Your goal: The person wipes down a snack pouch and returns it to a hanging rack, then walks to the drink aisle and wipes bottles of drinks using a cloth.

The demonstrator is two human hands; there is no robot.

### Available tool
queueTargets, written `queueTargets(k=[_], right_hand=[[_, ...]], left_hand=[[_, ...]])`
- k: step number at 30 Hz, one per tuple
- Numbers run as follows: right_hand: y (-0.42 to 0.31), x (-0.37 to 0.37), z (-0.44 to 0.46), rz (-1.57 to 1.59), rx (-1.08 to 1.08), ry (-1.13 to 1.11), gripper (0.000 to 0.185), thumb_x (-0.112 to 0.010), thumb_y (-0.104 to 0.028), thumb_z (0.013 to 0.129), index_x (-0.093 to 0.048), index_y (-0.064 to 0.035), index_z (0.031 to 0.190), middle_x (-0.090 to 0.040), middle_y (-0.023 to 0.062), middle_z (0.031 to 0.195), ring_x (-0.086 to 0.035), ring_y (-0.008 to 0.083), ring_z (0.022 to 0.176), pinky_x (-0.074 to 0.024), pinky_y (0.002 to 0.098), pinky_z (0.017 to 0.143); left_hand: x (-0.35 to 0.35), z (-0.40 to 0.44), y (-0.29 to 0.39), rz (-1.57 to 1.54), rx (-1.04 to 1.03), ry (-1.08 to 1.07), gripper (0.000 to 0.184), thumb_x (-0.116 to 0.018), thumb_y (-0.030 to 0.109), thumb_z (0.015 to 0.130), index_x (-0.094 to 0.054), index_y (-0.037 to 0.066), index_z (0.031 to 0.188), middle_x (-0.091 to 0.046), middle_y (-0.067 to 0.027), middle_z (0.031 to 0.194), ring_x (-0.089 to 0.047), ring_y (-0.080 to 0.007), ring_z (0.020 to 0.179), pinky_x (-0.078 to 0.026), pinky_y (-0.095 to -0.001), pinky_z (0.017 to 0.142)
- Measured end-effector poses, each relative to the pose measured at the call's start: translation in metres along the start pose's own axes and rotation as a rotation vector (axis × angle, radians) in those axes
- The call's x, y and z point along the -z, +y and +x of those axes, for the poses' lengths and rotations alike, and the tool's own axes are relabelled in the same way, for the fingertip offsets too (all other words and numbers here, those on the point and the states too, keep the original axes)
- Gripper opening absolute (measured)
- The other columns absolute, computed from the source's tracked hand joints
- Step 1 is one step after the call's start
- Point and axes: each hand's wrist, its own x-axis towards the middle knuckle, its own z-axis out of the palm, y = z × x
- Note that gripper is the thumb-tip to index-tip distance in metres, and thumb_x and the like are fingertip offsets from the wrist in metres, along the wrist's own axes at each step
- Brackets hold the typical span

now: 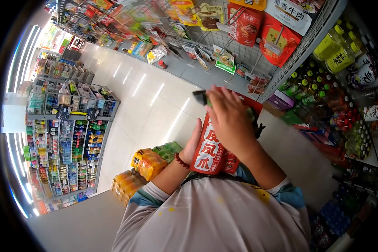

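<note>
shop aisle with a pale tiled floor (130, 113), viewed from above the person's shirt (214, 214). right hand (233, 119): laid across the upper front of a red bag (209, 147), fingers stretched forward and slightly blurred; whether they grip anything cannot be told. left hand (192, 145): palm set along the bag's left edge, fingers extended, any grip behind being hidden; a beaded bracelet (181, 161) circles the wrist. the red bag, printed with large white characters, lies between the two hands, its lower end close to the shirt. a dark object (200, 97) juts beyond the right fingertips, too blurred to identify. handling, as judged: the bag should be fairly light and pliant, its film somewhat slippery, its contents liable to shift; a firm pinch on both side edges, or support beneath the lower end, would seem the surest hold. farther out: wrapped packs (149, 163) beside the left forearm; a wire rack (308, 46) with hanging packets (244, 25) ahead; bottles (340, 59) to the right; stocked shelves (67, 143) at far left.
</note>
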Motion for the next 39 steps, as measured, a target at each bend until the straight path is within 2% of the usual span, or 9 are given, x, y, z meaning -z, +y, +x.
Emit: queueTargets(k=[2,5,10,12,15,24,29,30,39], right_hand=[[-0.010,-0.006,-0.013,0.055,0.030,-0.111,0.044,-0.059,-0.023,0.100,-0.055,0.0002,0.137,-0.054,0.0226,0.144,-0.046,0.0421,0.137,-0.0336,0.0543,0.114],[-0.026,-0.011,-0.040,0.113,0.091,-0.218,0.045,-0.060,-0.024,0.098,-0.056,0.0012,0.135,-0.047,0.0237,0.149,-0.041,0.0443,0.140,-0.0285,0.0557,0.116],[-0.019,-0.022,-0.078,0.456,0.044,-0.227,0.059,-0.065,-0.019,0.092,-0.046,0.0007,0.143,-0.034,0.0257,0.156,-0.032,0.0480,0.144,-0.0237,0.0586,0.117],[-0.013,-0.019,-0.082,0.367,0.021,-0.155,0.057,-0.068,-0.017,0.089,-0.046,0.0004,0.138,-0.040,0.0243,0.147,-0.039,0.0484,0.136,-0.0289,0.0587,0.112],[-0.009,-0.024,-0.088,0.198,-0.117,-0.070,0.034,-0.068,-0.013,0.088,-0.050,-0.0024,0.115,-0.051,0.0185,0.114,-0.051,0.0425,0.106,-0.0380,0.0570,0.094],[-0.020,-0.026,-0.062,0.469,0.068,-0.235,0.030,-0.072,-0.012,0.087,-0.056,-0.0031,0.111,-0.057,0.0143,0.101,-0.059,0.0336,0.092,-0.0485,0.0429,0.083],[-0.023,-0.019,-0.077,0.609,0.170,-0.382,0.037,-0.077,-0.011,0.079,-0.057,-0.0064,0.110,-0.057,0.0114,0.103,-0.060,0.0322,0.094,-0.0504,0.0432,0.085],[-0.021,-0.017,-0.079,0.608,0.171,-0.394,0.037,-0.077,-0.011,0.079,-0.057,-0.0064,0.110,-0.057,0.0114,0.103,-0.060,0.0322,0.094,-0.0504,0.0432,0.085],[0.001,-0.012,-0.077,0.630,-0.022,-0.385,0.031,-0.074,-0.009,0.085,-0.055,-0.0031,0.109,-0.057,0.0158,0.100,-0.062,0.0371,0.090,-0.0521,0.0433,0.078]], left_hand=[[0.010,0.020,-0.014,-0.024,0.036,-0.046,0.068,-0.026,0.058,0.107,-0.029,0.012,0.158,-0.038,-0.0148,0.159,-0.045,-0.0322,0.141,-0.035,-0.0492,0.119],[0.015,0.062,-0.060,-0.356,-1.121,-0.129,0.066,-0.030,0.058,0.106,-0.036,0.012,0.154,-0.044,-0.0160,0.154,-0.049,-0.0347,0.137,-0.036,-0.0507,0.118],[0.050,-0.004,0.001,-0.280,-0.194,-0.215,0.067,-0.032,0.055,0.106,-0.034,0.009,0.155,-0.041,-0.0156,0.156,-0.047,-0.0348,0.139,-0.037,-0.0474,0.118],[0.041,-0.012,0.011,0.012,-0.098,0.130,0.065,-0.033,0.053,0.106,-0.039,0.006,0.151,-0.047,-0.0173,0.151,-0.052,-0.0337,0.135,-0.041,-0.0466,0.115],[0.040,-0.010,0.008,0.066,-0.143,0.206,0.060,-0.032,0.049,0.107,-0.045,0.004,0.146,-0.054,-0.0184,0.143,-0.057,-0.0312,0.128,-0.045,-0.0453,0.112],[0.046,0.014,0.033,-0.120,0.040,0.121,0.056,-0.043,0.047,0.105,-0.054,0.001,0.136,-0.064,-0.0207,0.130,-0.064,-0.0336,0.117,-0.050,-0.0451,0.106],[0.020,0.013,0.044,0.103,-0.202,0.511,0.051,-0.044,0.043,0.104,-0.058,0.001,0.129,-0.072,-0.0172,0.111,-0.073,-0.0298,0.094,-0.062,-0.0445,0.084],[0.020,0.010,0.049,0.073,-0.183,0.375,0.057,-0.042,0.044,0.103,-0.052,-0.001,0.137,-0.065,-0.0230,0.127,-0.067,-0.0362,0.110,-0.056,-0.0482,0.099],[-0.002,0.003,0.045,0.030,-0.147,0.332,0.055,-0.038,0.040,0.106,-0.048,-0.001,0.142,-0.061,-0.0223,0.134,-0.064,-0.0341,0.119,-0.051,-0.0483,0.106]])
